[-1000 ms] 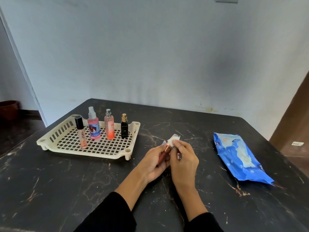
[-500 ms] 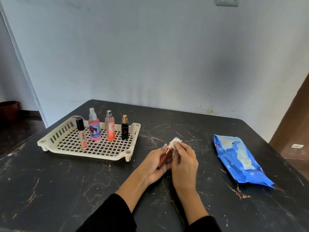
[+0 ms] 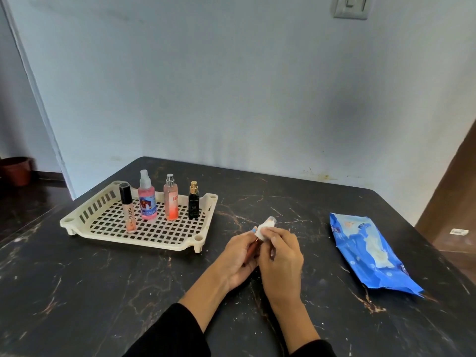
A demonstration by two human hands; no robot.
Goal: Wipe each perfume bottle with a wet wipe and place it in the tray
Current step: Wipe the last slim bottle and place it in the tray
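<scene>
My left hand (image 3: 238, 258) grips a small brown bottle (image 3: 252, 250) with a copper collar, tilted up and away from me. My right hand (image 3: 280, 256) pinches a white wet wipe (image 3: 266, 228) wrapped over the bottle's top end. Both hands hover just above the dark marble table (image 3: 128, 292), right of the cream slotted tray (image 3: 203, 239). Upright in the tray stand a lip gloss tube (image 3: 128, 208), a pink spray bottle (image 3: 147, 199), a slimmer pink bottle (image 3: 171, 199) and a small black bottle (image 3: 193, 202).
A blue wet wipe pack (image 3: 371, 251) lies on the table to the right of my hands. The wall runs close behind the table. A brown pot (image 3: 15, 171) sits on the floor at far left.
The hands have stayed in place while the right hand works the wipe around the bottle's top. The view has tilted up a little.
</scene>
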